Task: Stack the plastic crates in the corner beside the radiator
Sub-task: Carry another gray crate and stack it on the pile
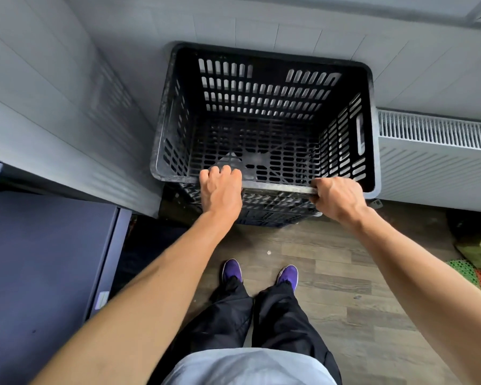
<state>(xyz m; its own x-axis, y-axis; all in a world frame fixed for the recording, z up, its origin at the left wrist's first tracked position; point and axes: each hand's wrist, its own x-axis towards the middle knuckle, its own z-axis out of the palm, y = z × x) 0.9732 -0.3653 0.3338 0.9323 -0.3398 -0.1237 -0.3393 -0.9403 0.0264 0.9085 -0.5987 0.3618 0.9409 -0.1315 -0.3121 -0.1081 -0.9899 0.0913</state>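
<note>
Gripping the near rim of the top black slatted crate (264,118), left hand (220,190) and right hand (338,200) each close their grip, radiator (436,151) just right of the right grip.

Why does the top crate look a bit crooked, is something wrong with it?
The top black crate looks skewed over the crate below, not squarely seated. Both hands, left and right, grip its near rim. It looks empty and unbroken. Small crumbs dot the wooden floor. Nothing else stands out.
</note>
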